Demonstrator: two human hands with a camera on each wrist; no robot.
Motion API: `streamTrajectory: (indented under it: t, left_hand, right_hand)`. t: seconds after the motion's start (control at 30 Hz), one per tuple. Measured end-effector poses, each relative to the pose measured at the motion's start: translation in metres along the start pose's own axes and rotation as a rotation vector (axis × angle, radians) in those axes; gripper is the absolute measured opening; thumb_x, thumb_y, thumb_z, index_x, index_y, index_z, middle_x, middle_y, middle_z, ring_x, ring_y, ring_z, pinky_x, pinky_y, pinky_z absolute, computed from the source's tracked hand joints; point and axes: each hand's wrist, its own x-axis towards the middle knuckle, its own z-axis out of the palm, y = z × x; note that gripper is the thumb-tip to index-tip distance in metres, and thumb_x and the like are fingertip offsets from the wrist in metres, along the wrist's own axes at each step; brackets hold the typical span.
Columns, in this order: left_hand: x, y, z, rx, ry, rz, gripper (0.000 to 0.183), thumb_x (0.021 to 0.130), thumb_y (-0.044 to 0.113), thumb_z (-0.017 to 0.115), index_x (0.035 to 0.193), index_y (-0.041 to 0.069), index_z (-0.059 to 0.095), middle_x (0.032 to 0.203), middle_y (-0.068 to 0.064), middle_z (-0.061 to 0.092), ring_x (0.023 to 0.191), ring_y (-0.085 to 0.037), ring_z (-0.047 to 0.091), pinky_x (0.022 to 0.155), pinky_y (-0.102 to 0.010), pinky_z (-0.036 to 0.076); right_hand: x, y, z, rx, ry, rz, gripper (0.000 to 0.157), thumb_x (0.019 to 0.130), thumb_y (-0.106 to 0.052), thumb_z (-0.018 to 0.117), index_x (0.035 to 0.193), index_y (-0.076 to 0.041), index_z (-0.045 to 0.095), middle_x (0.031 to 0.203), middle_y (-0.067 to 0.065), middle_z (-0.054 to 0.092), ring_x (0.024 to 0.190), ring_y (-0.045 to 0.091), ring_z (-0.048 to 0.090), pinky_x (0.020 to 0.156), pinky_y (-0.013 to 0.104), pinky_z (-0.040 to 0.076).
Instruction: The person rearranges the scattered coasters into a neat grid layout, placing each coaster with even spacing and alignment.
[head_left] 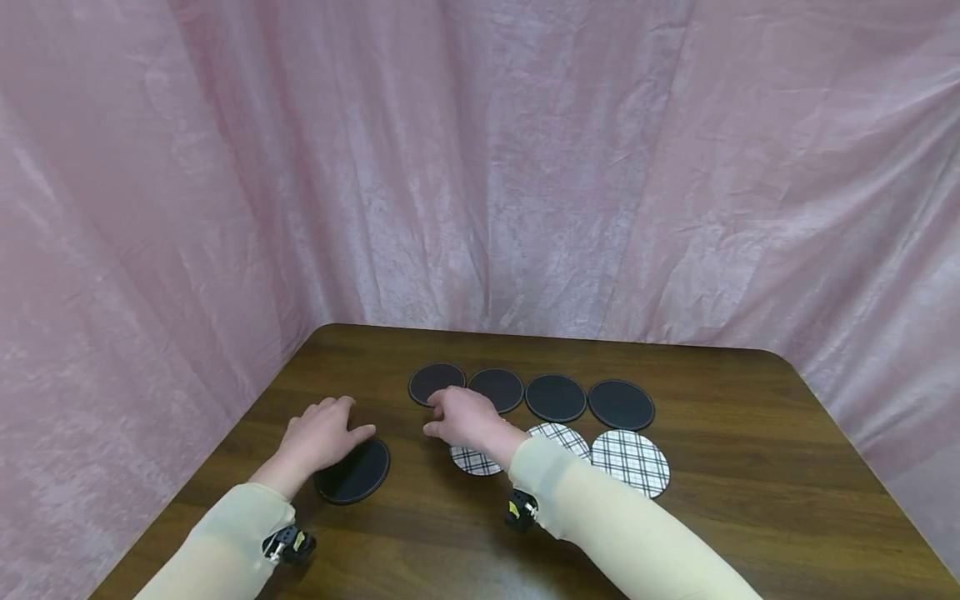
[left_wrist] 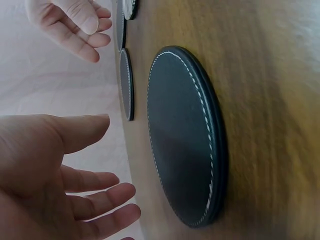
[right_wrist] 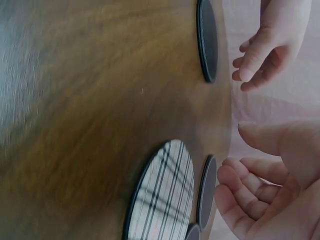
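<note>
My left hand hovers beside a round black coaster on the left of the table, fingers loosely spread and holding nothing. White stitching runs round that coaster's rim in the left wrist view, where its edge looks thick and layered. Over the left end of the coaster rows is my right hand, also empty, its fingers loosely bent. Beneath it a plaid black-and-white coaster is partly hidden. Two more plaid coasters, one in the middle and one at the right, continue that front row.
Behind the plaid row, several black coasters line up side by side, from the leftmost to the rightmost. All lie on a brown wooden table. A pink curtain hangs around the table's far side and left.
</note>
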Motion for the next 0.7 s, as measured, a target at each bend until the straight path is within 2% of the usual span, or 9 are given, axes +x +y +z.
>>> streamTrajectory:
  t: [0.23, 0.4, 0.7]
  left_hand:
    - [-0.013, -0.007, -0.001, 0.057, -0.003, 0.014, 0.068, 0.103, 0.046, 0.077, 0.14, -0.01, 0.064, 0.133, -0.032, 0.067, 0.123, -0.056, 0.062, 0.096, -0.076, 0.048]
    - [-0.022, -0.015, -0.003, 0.033, -0.029, 0.013, 0.068, 0.102, 0.048, 0.078, 0.136, -0.009, 0.066, 0.122, -0.026, 0.07, 0.117, -0.053, 0.065, 0.093, -0.075, 0.05]
    - [-0.037, -0.032, -0.003, -0.046, -0.064, 0.021, 0.06, 0.099, 0.049, 0.082, 0.125, -0.005, 0.07, 0.107, -0.013, 0.07, 0.102, -0.04, 0.067, 0.085, -0.065, 0.055]
  right_hand:
    - [-0.005, -0.015, 0.007, -0.012, -0.035, -0.032, 0.044, 0.102, -0.031, 0.083, 0.14, -0.01, 0.075, 0.118, 0.0, 0.08, 0.111, 0.015, 0.074, 0.096, 0.035, 0.056]
    - [-0.009, -0.025, 0.013, -0.007, -0.063, -0.043, 0.044, 0.1, -0.032, 0.084, 0.139, -0.012, 0.076, 0.115, -0.004, 0.08, 0.108, 0.011, 0.073, 0.096, 0.031, 0.056]
    - [-0.012, -0.039, 0.02, -0.026, -0.111, -0.083, 0.043, 0.099, -0.033, 0.085, 0.136, -0.013, 0.078, 0.111, -0.005, 0.081, 0.103, 0.008, 0.073, 0.091, 0.028, 0.055]
